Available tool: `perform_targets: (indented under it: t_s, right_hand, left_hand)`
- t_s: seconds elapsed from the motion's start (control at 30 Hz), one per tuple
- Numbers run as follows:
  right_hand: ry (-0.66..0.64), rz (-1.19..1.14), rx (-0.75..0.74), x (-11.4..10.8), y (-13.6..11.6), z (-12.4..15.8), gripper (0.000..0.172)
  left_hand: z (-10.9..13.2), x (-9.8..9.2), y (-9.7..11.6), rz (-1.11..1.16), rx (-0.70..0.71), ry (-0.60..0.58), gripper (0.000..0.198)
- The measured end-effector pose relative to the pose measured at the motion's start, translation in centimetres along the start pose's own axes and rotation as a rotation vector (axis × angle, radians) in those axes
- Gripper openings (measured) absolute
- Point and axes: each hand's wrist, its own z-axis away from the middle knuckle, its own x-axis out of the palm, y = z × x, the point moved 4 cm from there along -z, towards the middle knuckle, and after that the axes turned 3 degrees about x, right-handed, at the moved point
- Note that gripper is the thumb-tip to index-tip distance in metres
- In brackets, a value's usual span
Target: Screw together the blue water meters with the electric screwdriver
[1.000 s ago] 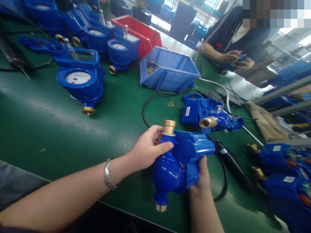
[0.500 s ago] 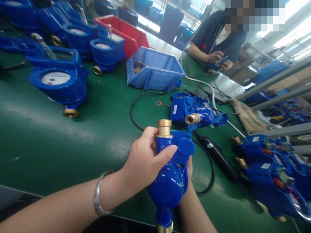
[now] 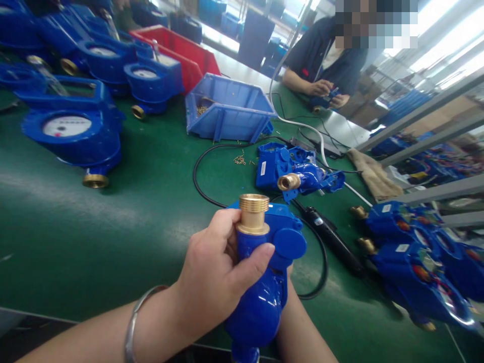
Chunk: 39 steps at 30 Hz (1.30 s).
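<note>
A blue water meter [image 3: 257,307] with a threaded brass end is held up in front of me at the table's near edge. My left hand [image 3: 219,267], with a silver bangle at the wrist, wraps round its neck just below the brass fitting, thumb across the front. Behind the meter's right side is my right hand [image 3: 290,271]; most of its fingers are hidden, but it supports the body from there. Just beyond lies another blue meter [image 3: 310,176] on its side. A black cylindrical power screwdriver [image 3: 335,242] rests to the right.
A light-blue bin [image 3: 238,118] of small screws stands ahead, with loose brass screws [image 3: 239,160] beside it. Behind is a red bin [image 3: 170,50]. Finished-looking meters [image 3: 71,131] stand left; open meters with wires [image 3: 412,267] lie right. A co-worker [image 3: 321,55] sits across, handling a part.
The held meter has come a little closer and lower, its brass end tipping toward me. The view has shifted slightly, so the surroundings appear further left. Both hands keep their hold.
</note>
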Motion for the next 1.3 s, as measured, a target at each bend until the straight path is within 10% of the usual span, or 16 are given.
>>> perform_targets:
  t_s: [0.37, 1.3]
  right_hand:
    - [-0.088, 0.111, -0.196, 0.7, -1.1, 1.2, 0.069]
    - [0.081, -0.153, 0.080, -0.6, -0.1, 1.5, 0.060]
  left_hand:
    - [-0.1, -0.3, -0.1, 0.226, -0.043, -0.023, 0.025]
    - [-1.1, -0.2, -1.6, 0.426, -0.221, 0.123, 0.022]
